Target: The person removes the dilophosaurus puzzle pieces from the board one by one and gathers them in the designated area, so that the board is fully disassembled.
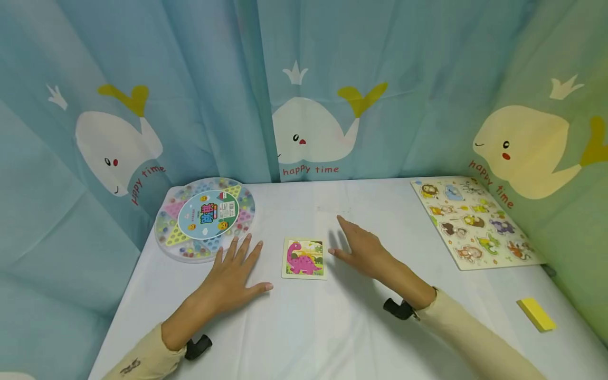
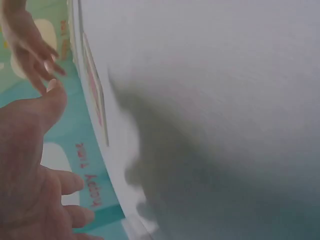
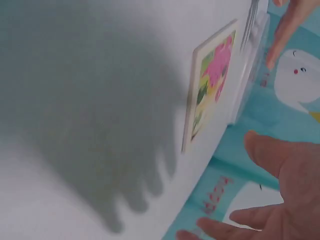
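A small square dinosaur puzzle [image 1: 304, 258] in a pale frame lies flat at the middle of the table, its pink dinosaur picture whole. To its left my left hand [image 1: 228, 282] is spread over the table, fingers straight and holding nothing. Its fingertips come close to the edge of a round Chinese checkers board [image 1: 166, 224]. On the puzzle's other side hovers my right hand [image 1: 363, 250], fingers extended, thumb near the frame's right edge. The right wrist view shows the puzzle [image 3: 212, 82] beyond the shadow of this hand [image 3: 270, 200], with nothing in its grasp.
At the right back lies a wooden animal peg puzzle board [image 1: 475, 224]. A yellow block [image 1: 537, 314] sits near the table's right edge. Behind the white table [image 1: 294, 327] hangs a blue curtain [image 1: 214, 79] with whale prints.
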`<state>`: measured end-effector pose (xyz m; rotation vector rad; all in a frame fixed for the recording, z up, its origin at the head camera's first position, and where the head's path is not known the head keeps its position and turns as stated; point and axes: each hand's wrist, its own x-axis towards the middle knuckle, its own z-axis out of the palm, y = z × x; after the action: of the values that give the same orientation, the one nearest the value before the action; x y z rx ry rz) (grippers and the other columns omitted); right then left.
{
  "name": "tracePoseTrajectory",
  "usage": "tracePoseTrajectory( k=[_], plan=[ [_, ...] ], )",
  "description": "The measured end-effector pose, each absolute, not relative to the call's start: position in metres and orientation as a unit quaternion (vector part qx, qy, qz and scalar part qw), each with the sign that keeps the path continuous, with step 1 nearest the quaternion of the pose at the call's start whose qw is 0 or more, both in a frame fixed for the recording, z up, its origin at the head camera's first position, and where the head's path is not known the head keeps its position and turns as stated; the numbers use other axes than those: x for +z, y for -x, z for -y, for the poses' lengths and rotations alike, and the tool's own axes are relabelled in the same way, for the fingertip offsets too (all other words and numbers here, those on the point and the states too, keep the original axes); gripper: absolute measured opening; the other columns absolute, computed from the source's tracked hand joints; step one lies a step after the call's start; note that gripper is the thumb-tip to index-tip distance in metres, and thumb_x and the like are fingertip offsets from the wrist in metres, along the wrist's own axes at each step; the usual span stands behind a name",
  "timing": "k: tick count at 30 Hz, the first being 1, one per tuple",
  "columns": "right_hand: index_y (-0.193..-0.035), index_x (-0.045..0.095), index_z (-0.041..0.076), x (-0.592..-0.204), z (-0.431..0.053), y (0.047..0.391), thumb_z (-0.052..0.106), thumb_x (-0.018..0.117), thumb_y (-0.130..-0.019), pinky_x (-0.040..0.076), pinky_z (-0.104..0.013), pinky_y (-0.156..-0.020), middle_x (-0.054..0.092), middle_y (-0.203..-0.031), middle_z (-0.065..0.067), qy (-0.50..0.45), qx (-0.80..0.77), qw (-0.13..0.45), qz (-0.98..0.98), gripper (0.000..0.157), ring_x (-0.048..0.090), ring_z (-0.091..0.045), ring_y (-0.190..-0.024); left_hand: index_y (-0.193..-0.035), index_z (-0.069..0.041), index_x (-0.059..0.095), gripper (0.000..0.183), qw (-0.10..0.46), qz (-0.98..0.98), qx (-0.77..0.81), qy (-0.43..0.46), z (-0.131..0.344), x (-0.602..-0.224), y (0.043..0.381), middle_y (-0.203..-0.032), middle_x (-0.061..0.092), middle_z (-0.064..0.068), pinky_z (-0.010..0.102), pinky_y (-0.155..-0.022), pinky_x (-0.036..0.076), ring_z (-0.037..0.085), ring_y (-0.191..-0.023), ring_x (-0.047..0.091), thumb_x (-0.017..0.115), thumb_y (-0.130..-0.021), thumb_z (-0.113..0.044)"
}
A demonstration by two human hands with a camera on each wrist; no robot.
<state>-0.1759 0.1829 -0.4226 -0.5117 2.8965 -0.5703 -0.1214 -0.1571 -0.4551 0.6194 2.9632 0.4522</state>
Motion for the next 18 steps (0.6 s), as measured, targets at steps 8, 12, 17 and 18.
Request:
tracePoseTrajectory(
  k=[8, 12, 17, 18],
  plan=[
    [-0.163, 0.036, 0.007, -0.44, -0.13, 0.191, 0.021, 0.079, -0.097, 0.04, -0.064, -0.114, 0.053, -0.154, -0.021, 0.201, -0.222, 0.088, -0.95, 0.08, 0.051, -0.042, -0.142, -0.169, -0.014, 0.027, 0.094, 0.081, -0.955, 0.145, -0.245, 0.133, -0.456, 0.127, -0.176, 0.016, 0.017, 0.072, -0.124, 0.016, 0.048, -0.161, 0.013, 0.062, -0.098, -0.066],
    [-0.162, 0.04, 0.011, -0.448, -0.11, 0.191, 0.018, 0.078, -0.097, 0.041, -0.062, -0.114, 0.055, -0.155, -0.016, 0.216, -0.217, 0.106, -0.946, 0.076, 0.052, -0.04, -0.142, -0.167, -0.014, 0.032, 0.091, 0.11, -0.945, 0.15, -0.268, 0.12, -0.456, 0.125, -0.176, 0.019, 0.013, 0.07, -0.125, 0.018, 0.046, -0.161, 0.017, 0.062, -0.098, -0.065],
    [-0.159, 0.044, 0.009, -0.452, -0.098, 0.19, 0.016, 0.077, -0.097, 0.045, -0.062, -0.106, 0.061, -0.147, -0.015, 0.254, -0.202, 0.09, -0.942, 0.071, 0.055, -0.04, -0.135, -0.164, -0.011, 0.04, 0.086, 0.127, -0.938, 0.155, -0.284, 0.107, -0.454, 0.124, -0.175, 0.024, 0.013, 0.066, -0.126, 0.02, 0.044, -0.16, 0.021, 0.063, -0.099, -0.063],
    [-0.159, 0.045, 0.008, -0.452, -0.097, 0.19, 0.015, 0.077, -0.097, 0.045, -0.061, -0.105, 0.062, -0.146, -0.015, 0.259, -0.201, 0.086, -0.941, 0.07, 0.055, -0.04, -0.135, -0.163, -0.01, 0.041, 0.086, 0.128, -0.937, 0.155, -0.285, 0.106, -0.454, 0.124, -0.175, 0.025, 0.013, 0.065, -0.126, 0.021, 0.044, -0.16, 0.022, 0.063, -0.099, -0.062]
  ],
)
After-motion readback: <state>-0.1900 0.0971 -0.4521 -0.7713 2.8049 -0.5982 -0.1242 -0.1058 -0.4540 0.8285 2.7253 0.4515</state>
